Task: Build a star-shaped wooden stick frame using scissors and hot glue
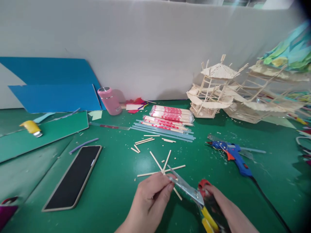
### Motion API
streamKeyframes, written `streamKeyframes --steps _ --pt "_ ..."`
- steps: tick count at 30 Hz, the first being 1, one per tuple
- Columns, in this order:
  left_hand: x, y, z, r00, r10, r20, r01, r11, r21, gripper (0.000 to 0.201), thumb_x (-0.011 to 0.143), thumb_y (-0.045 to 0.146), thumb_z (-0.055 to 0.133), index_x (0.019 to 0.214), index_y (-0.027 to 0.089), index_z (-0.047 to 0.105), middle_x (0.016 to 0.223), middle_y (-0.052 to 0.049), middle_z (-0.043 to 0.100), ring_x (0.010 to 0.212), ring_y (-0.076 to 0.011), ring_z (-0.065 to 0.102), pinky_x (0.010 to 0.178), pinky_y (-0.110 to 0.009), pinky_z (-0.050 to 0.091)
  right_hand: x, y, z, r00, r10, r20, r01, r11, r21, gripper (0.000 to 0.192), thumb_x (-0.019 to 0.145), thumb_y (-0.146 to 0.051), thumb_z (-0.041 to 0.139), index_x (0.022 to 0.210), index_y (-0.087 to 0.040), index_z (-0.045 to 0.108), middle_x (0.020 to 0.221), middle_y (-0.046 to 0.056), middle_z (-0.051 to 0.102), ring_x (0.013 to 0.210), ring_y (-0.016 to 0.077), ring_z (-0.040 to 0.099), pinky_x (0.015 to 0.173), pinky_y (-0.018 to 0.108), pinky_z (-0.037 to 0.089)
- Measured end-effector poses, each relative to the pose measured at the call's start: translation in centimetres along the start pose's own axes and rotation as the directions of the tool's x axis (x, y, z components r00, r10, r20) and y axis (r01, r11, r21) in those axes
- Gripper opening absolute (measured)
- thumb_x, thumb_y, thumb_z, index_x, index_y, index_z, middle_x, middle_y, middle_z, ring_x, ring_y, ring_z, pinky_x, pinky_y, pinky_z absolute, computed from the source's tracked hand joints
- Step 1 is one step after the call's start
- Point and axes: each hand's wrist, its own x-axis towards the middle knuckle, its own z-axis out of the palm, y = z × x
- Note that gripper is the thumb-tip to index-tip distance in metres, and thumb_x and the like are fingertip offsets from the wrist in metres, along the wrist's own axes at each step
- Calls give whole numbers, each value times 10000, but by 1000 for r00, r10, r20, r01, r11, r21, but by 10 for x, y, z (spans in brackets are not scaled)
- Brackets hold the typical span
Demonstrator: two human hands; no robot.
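1. Green matting (116, 181) covers the work table, with a white partition behind it.
2. Left hand (150, 200): fingers pinched together on a thin wooden stick (178, 193), held low over the mat, just short of the loose sticks (161, 166).
3. Right hand (225, 210): closed on the red and yellow handles of a pair of scissors (188, 189). The blades stand slightly apart, tips at the pinched stick.
4. Step judged in hand: trimming that stick to length. The next move calls for seating the stick squarely between the blades, left fingertips kept back from the edge.
5. Beyond the scissors: a packet of chopsticks (170, 116); behind it to the right, a stick-built pavilion model (211, 90).
6. Right of the scissors: a blue glue gun (234, 157), untouched.
7. Left of the scissors: a phone (73, 178), face up.
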Motion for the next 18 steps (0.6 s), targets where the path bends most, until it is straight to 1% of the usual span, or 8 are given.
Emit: streamKeyframes --steps 4,7,10,13,16,18 --pt "1 1 -1 999 20 39 -20 1000 18 213 817 100 456 841 175 654 646 -28 594 579 -116 544 535 -201 432 2 1 8 1000 -25 7 25 999 19 280 818 -249 439 610 -195 619 442 -13 585 374 113 558 362 187 440" --pt "-1 1 -2 998 40 47 -40 999 3 221 814 81 450 846 183 644 695 -34 612 615 -117 563 556 -199 442 2 3 11 999 -31 11 31 999 22 318 819 -264 440 550 -196 596 420 -16 570 364 114 553 379 200 450" --pt "-2 1 -2 996 71 53 -71 997 1 219 811 76 447 844 184 635 697 -32 611 619 -116 564 555 -196 445 2 4 11 999 -29 22 28 999 22 304 803 -271 468 532 -196 582 421 -11 568 372 123 557 411 220 466" --pt "-3 1 -2 994 90 68 -91 996 18 207 816 86 438 815 169 628 661 -33 598 589 -117 549 523 -197 433 -2 5 8 999 -20 33 19 1000 23 216 777 -263 494 594 -207 594 433 -18 570 383 133 563 419 225 469" --pt "-2 -1 -1 992 92 85 -93 996 8 201 819 92 438 788 154 626 650 -40 593 585 -120 542 518 -203 427 -7 5 3 999 -2 39 2 1000 20 99 750 -266 514 731 -235 606 448 -41 569 362 129 547 374 205 441" --pt "-2 -1 0 992 80 99 -79 997 -9 203 822 93 440 800 157 632 651 -38 590 584 -120 536 518 -208 424 -9 2 0 998 15 67 -18 999 36 91 711 -289 552 784 -250 591 469 -49 571 379 131 553 368 193 434"
